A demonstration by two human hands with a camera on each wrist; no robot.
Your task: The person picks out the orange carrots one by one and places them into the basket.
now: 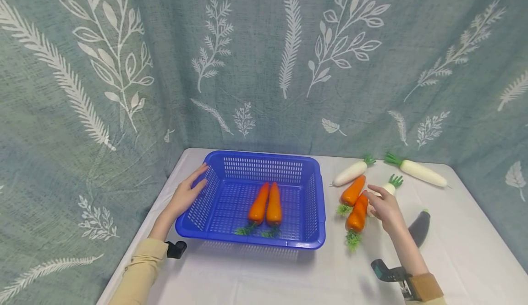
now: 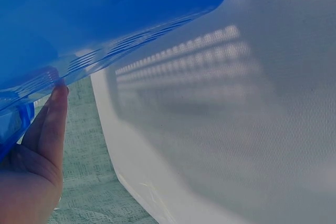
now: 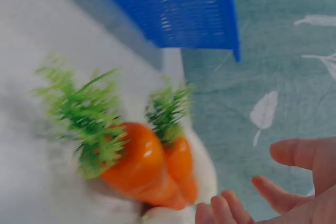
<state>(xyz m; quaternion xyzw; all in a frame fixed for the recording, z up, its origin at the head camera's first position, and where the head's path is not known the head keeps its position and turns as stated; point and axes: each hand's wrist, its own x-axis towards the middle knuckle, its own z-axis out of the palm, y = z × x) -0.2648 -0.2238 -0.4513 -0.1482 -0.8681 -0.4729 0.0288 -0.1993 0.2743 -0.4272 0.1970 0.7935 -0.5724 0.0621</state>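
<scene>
Head view, nearest first: white surface (image 1: 255, 280) along the front, then tan sleeve (image 1: 140, 268) low on the left, with dark wrist device (image 1: 176, 250) beyond its cuff. Next, blue basket (image 1: 251, 242) with openwork walls, left of centre; to the right, dark eggplant (image 1: 420, 228), just beside the right arm (image 1: 406, 247). At similar depth, nearer loose carrot (image 1: 358, 213), leafy end frontward, with right hand (image 1: 387, 207) just beside it, fingers spread and slightly bent; cannot tell whether touching. Inside the basket, left carrot (image 1: 259, 206) and right carrot (image 1: 274, 209) side by side, leaves toward the front rim. At the basket's left side, left hand (image 1: 185, 196), fingers extended, thumb apart; fingertip against the wall in the left wrist view. Farther back, other loose carrot (image 1: 353, 191) and partly hidden radish (image 1: 389, 188) behind the right hand. Farther still, left radish (image 1: 349, 174) and right radish (image 1: 422, 173), both white with green tops. Last, grey-green curtain (image 1: 255, 66) with white leaf prints.
</scene>
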